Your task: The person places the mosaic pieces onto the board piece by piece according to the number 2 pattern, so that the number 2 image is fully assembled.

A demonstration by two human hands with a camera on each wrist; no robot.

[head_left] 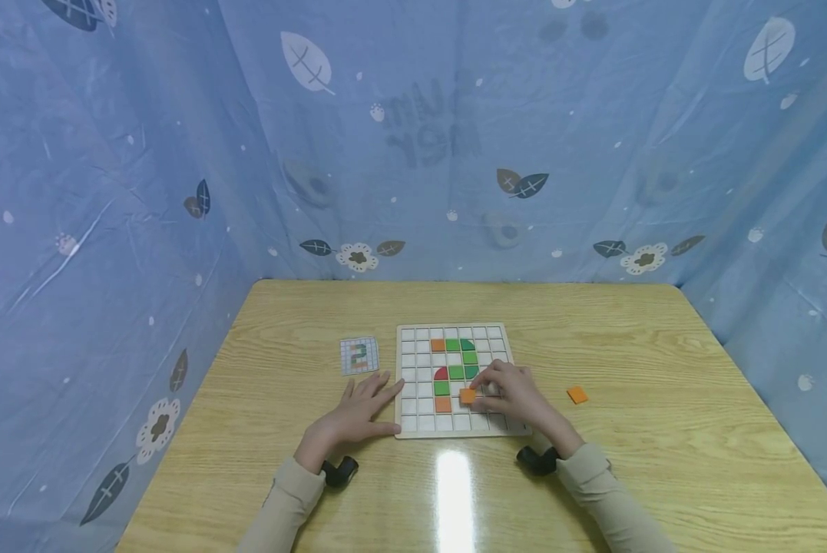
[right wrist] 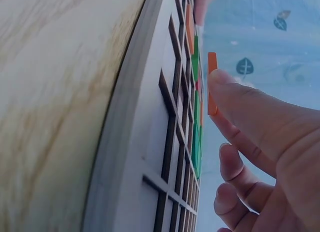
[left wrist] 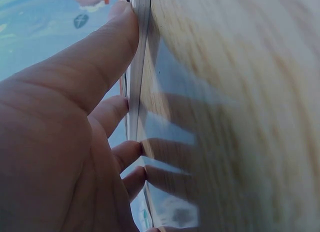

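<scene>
Two hands on the table (head_left: 302, 322); your left hand (head_left: 358, 415) lies flat with fingers straight and spread, fingertips (left wrist: 125, 12) touching the left edge of the white grid board (head_left: 413, 384); it holds nothing. Your right hand (head_left: 513, 392) is over the lower right part of the board, pinching an orange square tile (head_left: 468, 396) between thumb and fingers; right wrist view shows the tile (right wrist: 212, 82) on edge at the thumb tip, held just above the board's cells, apart from the surface; tile sits beside another orange square (head_left: 443, 404) already seated in the board's lower rows. Board carries green squares (head_left: 456, 372), a red quarter-round piece (head_left: 441, 374) and an orange square near the top (head_left: 438, 346), forming a curved figure. Small pattern card (head_left: 359, 355) lies just left of the board, beyond your left fingertips. One spare orange tile (head_left: 577, 395) lies on the table right of the board, well apart from your right hand. Blue leaf-print cloth (head_left: 109, 192) hangs behind and at both sides of the table; black wrist mounts (head_left: 339, 471) show at both beige sleeves.
</scene>
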